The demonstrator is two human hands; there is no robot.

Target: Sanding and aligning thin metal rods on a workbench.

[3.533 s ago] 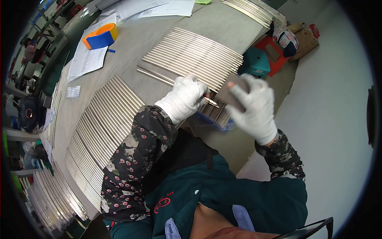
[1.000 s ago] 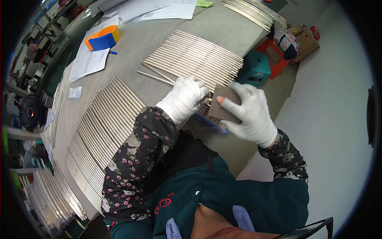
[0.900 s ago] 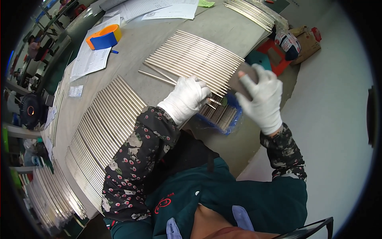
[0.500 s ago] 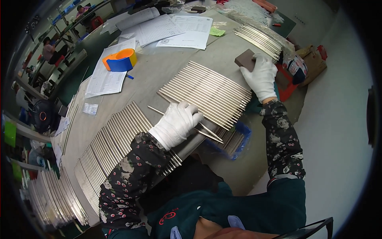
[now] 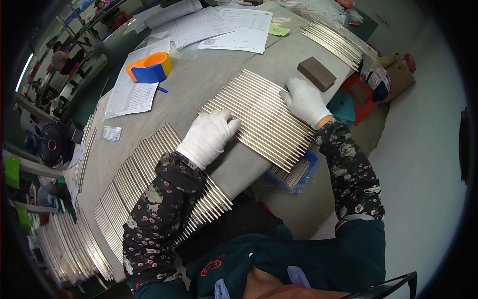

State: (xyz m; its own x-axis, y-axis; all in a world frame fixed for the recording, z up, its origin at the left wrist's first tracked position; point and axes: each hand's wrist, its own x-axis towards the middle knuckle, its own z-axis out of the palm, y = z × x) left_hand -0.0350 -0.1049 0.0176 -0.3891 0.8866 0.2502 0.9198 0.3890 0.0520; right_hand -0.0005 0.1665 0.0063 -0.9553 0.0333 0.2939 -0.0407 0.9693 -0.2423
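Left hand and right hand flank the rods, fingers part-curled; firm hold unclear. Probably stiff, slippery; best held along outer edges.

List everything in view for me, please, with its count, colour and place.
Table: one, grey, centre
Metal rods: many, silvery, mostly in rows on table
Block: one, brown, table's far right
Papers: several, white, table's far left
Ring: one, orange and blue, on a paper
Note: one, green, beside papers
Bin: one, blue, below table edge
Red stool, teal stool: one each, right of table
Box: one, brown, beyond stools
Fan: one, black, left
Left hand, right hand: two, white-gloved, at middle rods
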